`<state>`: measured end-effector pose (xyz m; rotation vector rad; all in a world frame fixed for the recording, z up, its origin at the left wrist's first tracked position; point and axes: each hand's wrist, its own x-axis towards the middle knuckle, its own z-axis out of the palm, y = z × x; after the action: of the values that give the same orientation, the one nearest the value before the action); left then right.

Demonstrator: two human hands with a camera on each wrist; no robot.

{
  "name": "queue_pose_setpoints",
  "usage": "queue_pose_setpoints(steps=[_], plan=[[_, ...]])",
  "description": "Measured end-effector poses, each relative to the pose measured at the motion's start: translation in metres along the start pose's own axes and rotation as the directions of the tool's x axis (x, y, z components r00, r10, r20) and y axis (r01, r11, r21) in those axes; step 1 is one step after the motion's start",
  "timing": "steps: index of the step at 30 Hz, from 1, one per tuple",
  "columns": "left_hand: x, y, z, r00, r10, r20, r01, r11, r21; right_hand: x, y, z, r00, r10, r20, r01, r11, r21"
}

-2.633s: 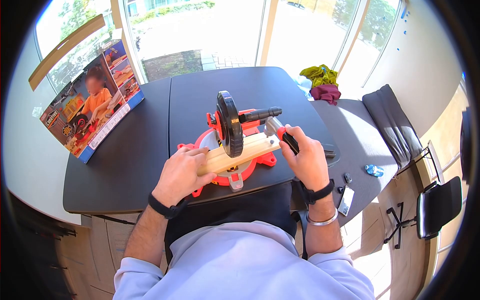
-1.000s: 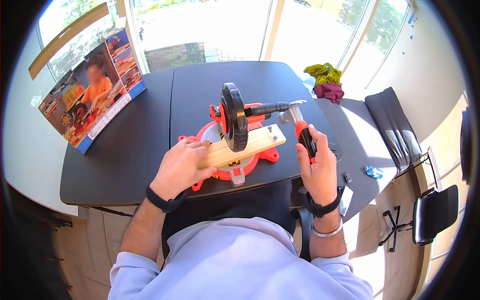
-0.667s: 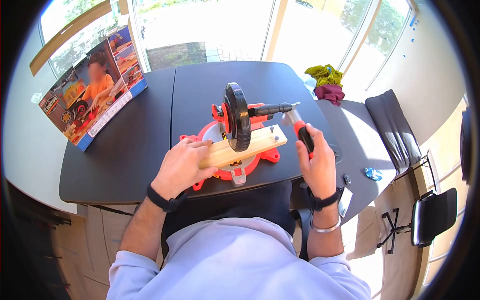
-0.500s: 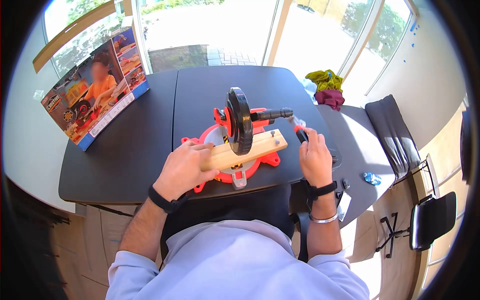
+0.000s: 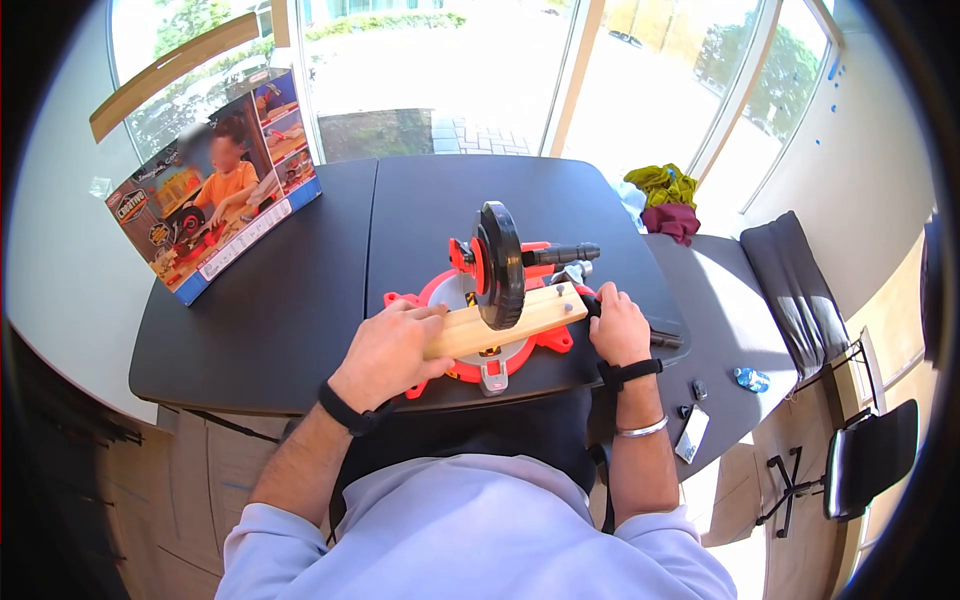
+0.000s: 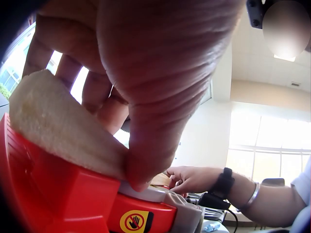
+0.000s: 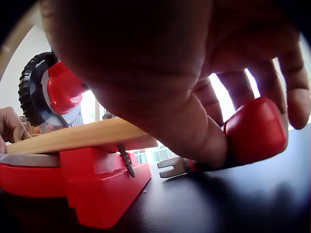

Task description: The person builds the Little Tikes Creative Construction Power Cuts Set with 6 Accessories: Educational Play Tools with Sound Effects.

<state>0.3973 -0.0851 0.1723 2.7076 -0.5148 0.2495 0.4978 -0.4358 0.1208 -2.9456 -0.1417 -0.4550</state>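
In the head view a pale wooden board (image 5: 535,322) lies across the red base (image 5: 555,341) of a toy miter saw, under its black round blade (image 5: 499,265). My left hand (image 5: 388,345) grips the board's left end, thumb on the near edge and fingers over the far side. Two grey nail-like heads (image 5: 568,307) stand up at the right end, and a dark shank (image 7: 127,161) sticks out below the board in the right wrist view. Beside that end my right hand (image 5: 622,328) holds a toy hammer (image 7: 257,131) low over the table, its forked claw (image 7: 172,167) close to the surface.
A large picture box (image 5: 225,190) stands at the left on the black table (image 5: 275,300). Beyond the right hand lies a dark object (image 5: 664,341). On the grey bench to the right are a water bottle (image 5: 752,380), a phone-like slab (image 5: 691,434) and crumpled cloths (image 5: 668,205).
My right hand has taken the hammer off the nails, raised it, then lowered it to the table beside the board. The left hand keeps its grip on the board.
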Motion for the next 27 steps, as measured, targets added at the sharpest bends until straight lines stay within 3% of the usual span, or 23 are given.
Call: queue_pose_setpoints(steps=[4,8,12,14,17,27], plan=[[-0.001,0.000,-0.003,0.999,0.038,0.015,-0.038,0.999,0.018,0.008,0.001,0.001,0.999,-0.012,0.030,0.011,0.999,0.043],[0.002,-0.003,0.002,0.997,0.070,0.029,-0.071,0.996,0.059,0.017,0.002,-0.012,0.999,0.008,-0.045,-0.004,0.996,0.086],[0.002,0.000,0.003,0.996,0.091,0.013,-0.092,0.993,0.076,0.016,-0.004,-0.041,0.993,0.070,-0.096,-0.039,0.955,0.295],[0.002,-0.001,0.002,0.995,0.097,0.013,-0.098,0.992,0.079,0.014,-0.006,-0.049,0.996,-0.023,-0.091,0.066,0.866,0.495],[0.001,0.002,-0.002,0.997,0.081,0.013,-0.081,0.995,0.059,0.008,-0.015,-0.059,0.992,-0.083,-0.091,0.120,0.815,0.567],[0.005,-0.016,0.018,0.976,0.082,-0.202,-0.065,0.994,0.089,0.001,-0.026,-0.076,0.982,-0.110,-0.156,0.181,0.793,0.582]])
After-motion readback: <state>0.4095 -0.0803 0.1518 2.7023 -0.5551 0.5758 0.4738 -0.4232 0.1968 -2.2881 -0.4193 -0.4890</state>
